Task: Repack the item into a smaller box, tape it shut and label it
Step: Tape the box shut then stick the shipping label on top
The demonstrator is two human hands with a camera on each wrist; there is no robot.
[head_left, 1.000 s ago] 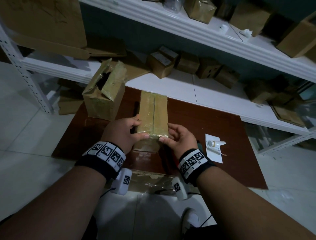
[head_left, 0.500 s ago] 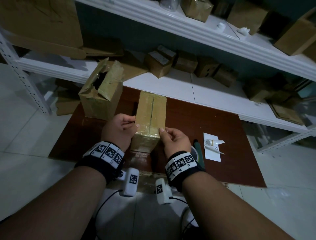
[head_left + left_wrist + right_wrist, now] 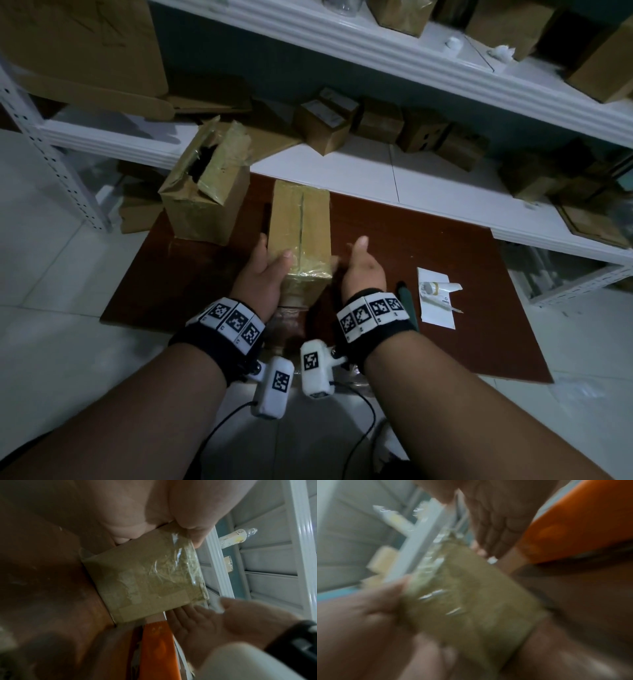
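Note:
The small taped cardboard box [image 3: 301, 222] lies lengthwise on the brown table [image 3: 428, 246]. My left hand [image 3: 267, 267] lies flat against its left side, thumb resting on the taped top near the front edge. My right hand [image 3: 361, 270] is open beside the box's right side, thumb up. In the left wrist view its straight fingers [image 3: 181, 614] touch the box [image 3: 145, 582] at its side. The right wrist view is blurred and shows the box [image 3: 471, 608] between both hands. The larger box [image 3: 205, 198] stands open, flaps up, at the table's back left.
A white label sheet [image 3: 440, 315] with a small tube [image 3: 440, 287] on it lies right of my right hand. A dark green tool [image 3: 407, 301] lies beside my right wrist. White shelves [image 3: 342, 171] with several cardboard boxes run behind the table. White floor surrounds the table.
Both hands have loosened from gripping the box's front end. The left now lies flat along the left side, and the right has opened and drawn slightly off to the right.

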